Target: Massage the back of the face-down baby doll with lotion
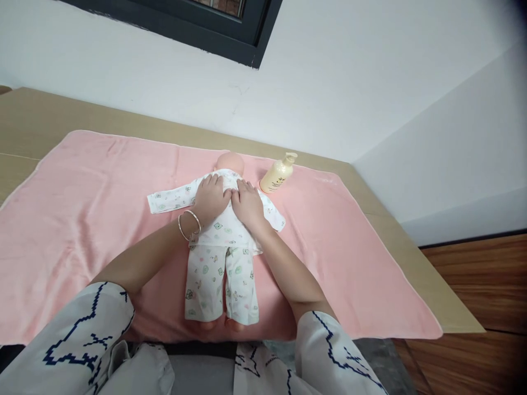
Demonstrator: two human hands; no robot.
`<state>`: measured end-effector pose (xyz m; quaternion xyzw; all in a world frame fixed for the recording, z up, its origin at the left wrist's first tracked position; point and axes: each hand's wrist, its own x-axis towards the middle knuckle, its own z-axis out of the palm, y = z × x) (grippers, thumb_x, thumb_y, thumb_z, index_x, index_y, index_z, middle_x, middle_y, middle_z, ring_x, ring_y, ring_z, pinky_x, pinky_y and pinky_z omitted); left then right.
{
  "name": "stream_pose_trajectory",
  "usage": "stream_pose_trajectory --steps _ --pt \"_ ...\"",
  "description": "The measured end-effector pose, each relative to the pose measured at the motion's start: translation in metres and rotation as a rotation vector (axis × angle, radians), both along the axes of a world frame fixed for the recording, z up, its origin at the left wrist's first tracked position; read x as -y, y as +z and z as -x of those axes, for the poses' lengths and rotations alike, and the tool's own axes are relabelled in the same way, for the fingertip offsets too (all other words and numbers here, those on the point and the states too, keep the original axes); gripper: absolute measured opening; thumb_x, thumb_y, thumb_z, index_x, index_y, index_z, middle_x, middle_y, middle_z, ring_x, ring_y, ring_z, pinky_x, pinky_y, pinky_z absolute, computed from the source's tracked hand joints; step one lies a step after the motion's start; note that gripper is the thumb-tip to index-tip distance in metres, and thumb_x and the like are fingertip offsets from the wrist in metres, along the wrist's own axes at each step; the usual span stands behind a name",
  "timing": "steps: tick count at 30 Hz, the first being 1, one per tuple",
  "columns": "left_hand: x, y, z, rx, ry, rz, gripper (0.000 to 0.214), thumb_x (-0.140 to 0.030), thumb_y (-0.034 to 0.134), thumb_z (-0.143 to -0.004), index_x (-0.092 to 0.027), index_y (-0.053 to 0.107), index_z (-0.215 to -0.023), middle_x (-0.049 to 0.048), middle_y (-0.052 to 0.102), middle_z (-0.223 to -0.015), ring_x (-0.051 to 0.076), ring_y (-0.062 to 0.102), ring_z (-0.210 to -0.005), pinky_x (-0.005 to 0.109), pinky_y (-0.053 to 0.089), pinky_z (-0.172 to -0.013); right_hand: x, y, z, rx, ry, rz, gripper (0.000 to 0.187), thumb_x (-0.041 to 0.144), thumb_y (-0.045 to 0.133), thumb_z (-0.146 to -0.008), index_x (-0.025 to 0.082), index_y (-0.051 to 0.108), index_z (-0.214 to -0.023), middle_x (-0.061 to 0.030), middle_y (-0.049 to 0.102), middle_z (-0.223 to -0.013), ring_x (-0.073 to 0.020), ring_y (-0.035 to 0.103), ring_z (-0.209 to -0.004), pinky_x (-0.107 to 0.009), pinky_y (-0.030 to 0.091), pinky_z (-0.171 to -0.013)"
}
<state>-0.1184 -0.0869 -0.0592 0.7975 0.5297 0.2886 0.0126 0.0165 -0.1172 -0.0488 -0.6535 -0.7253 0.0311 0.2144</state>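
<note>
A baby doll (pixel 222 258) in white printed pyjamas lies on a pink towel (pixel 90 219), its head (pixel 230 162) pointing away from me and its feet at the near edge. My left hand (pixel 211 198), with two bangles on the wrist, rests flat on the doll's upper body. Right beside it, my right hand (pixel 247 204) also lies flat on the doll's top, fingers stretched out. Neither hand holds anything.
A cream pump bottle (pixel 278 174) stands on the towel just right of the doll's head. The towel covers a light wooden table (pixel 415 258) set against a white wall. Wooden floor (pixel 486 307) lies to the right. A dark window frame (pixel 214 27) is above.
</note>
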Motion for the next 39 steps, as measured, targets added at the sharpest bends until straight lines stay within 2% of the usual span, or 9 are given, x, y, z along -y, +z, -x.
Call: stream_pose_trajectory --steps 3,7,11,15,20,25,29,33,39 --pt "-0.005 0.002 0.004 -0.011 -0.001 0.034 0.038 -0.024 0.048 -0.091 -0.006 0.059 -0.124 0.0196 0.066 -0.123 0.033 0.058 -0.120 0.047 0.043 -0.108 0.011 0.008 0.009 0.058 -0.018 -0.012 0.048 0.029 0.035 -0.100 0.006 0.053 -0.138 -0.0226 0.059 -0.141 -0.0380 0.049 -0.136 -0.051 0.036 -0.115" --pt "0.012 0.009 -0.004 -0.119 0.022 0.019 0.039 -0.025 0.040 -0.097 -0.001 0.061 -0.120 0.0259 0.066 -0.119 0.037 0.059 -0.117 0.051 0.044 -0.102 -0.002 0.010 -0.007 -0.017 0.029 0.052 0.045 0.029 0.030 -0.101 0.012 0.059 -0.131 -0.0186 0.062 -0.137 -0.0341 0.052 -0.133 -0.048 0.042 -0.110" --pt "0.022 0.010 -0.010 -0.229 -0.012 -0.028 0.042 -0.023 0.035 -0.099 0.004 0.062 -0.117 0.0294 0.065 -0.122 0.037 0.058 -0.122 0.050 0.042 -0.108 -0.018 0.003 -0.018 -0.038 0.033 0.051 0.049 0.028 0.028 -0.101 0.008 0.053 -0.138 -0.0195 0.054 -0.147 -0.0334 0.043 -0.143 -0.052 0.032 -0.119" --pt "0.002 0.005 0.000 -0.211 -0.081 -0.031 0.041 -0.024 0.032 -0.100 -0.004 0.065 -0.109 0.0226 0.069 -0.114 0.031 0.061 -0.116 0.045 0.044 -0.108 -0.005 0.005 -0.005 0.052 0.005 -0.001 0.045 0.025 0.029 -0.102 0.003 0.058 -0.129 -0.0235 0.060 -0.138 -0.0356 0.049 -0.136 -0.050 0.033 -0.117" --pt "-0.018 -0.002 0.007 -0.134 -0.054 -0.035 0.039 -0.029 0.034 -0.101 -0.007 0.064 -0.115 0.0204 0.068 -0.120 0.031 0.060 -0.118 0.047 0.045 -0.107 0.004 0.010 0.002 0.069 0.017 -0.041 0.036 0.024 0.034 -0.101 0.013 0.067 -0.105 -0.0180 0.070 -0.118 -0.0331 0.058 -0.123 -0.045 0.043 -0.108" --pt "0.002 0.001 -0.004 -0.182 0.008 -0.086 0.043 -0.029 0.036 -0.101 -0.001 0.068 -0.106 0.0264 0.069 -0.111 0.036 0.063 -0.112 0.050 0.047 -0.101 -0.017 0.001 -0.015 -0.047 0.069 -0.002 0.039 0.029 0.034 -0.101 0.012 0.060 -0.125 -0.0189 0.058 -0.143 -0.0335 0.046 -0.139 -0.052 0.034 -0.116" --pt "0.016 0.006 -0.008 -0.181 0.004 -0.075 0.040 -0.025 0.036 -0.100 -0.002 0.070 -0.100 0.0263 0.070 -0.105 0.036 0.064 -0.107 0.050 0.049 -0.094 -0.026 -0.003 -0.022 -0.069 0.102 0.012 0.039 0.030 0.037 -0.099 0.013 0.058 -0.126 -0.0181 0.060 -0.140 -0.0334 0.051 -0.133 -0.054 0.035 -0.114" --pt "0.011 0.006 -0.005 -0.141 -0.010 -0.058 0.035 -0.024 0.040 -0.098 -0.006 0.069 -0.098 0.0227 0.070 -0.103 0.035 0.064 -0.106 0.048 0.050 -0.092 -0.017 0.000 -0.013 -0.028 0.072 -0.025 0.039 0.027 0.035 -0.100 0.011 0.058 -0.127 -0.0186 0.063 -0.136 -0.0345 0.053 -0.130 -0.053 0.037 -0.112" --pt "-0.002 0.002 0.000 -0.091 -0.001 -0.018 0.034 -0.028 0.041 -0.097 -0.007 0.066 -0.107 0.0211 0.068 -0.114 0.034 0.061 -0.112 0.049 0.046 -0.102 0.004 0.006 0.006 0.077 0.002 -0.077 0.037 0.023 0.033 -0.101 0.008 0.062 -0.118 -0.0221 0.066 -0.128 -0.0352 0.056 -0.127 -0.049 0.039 -0.110"
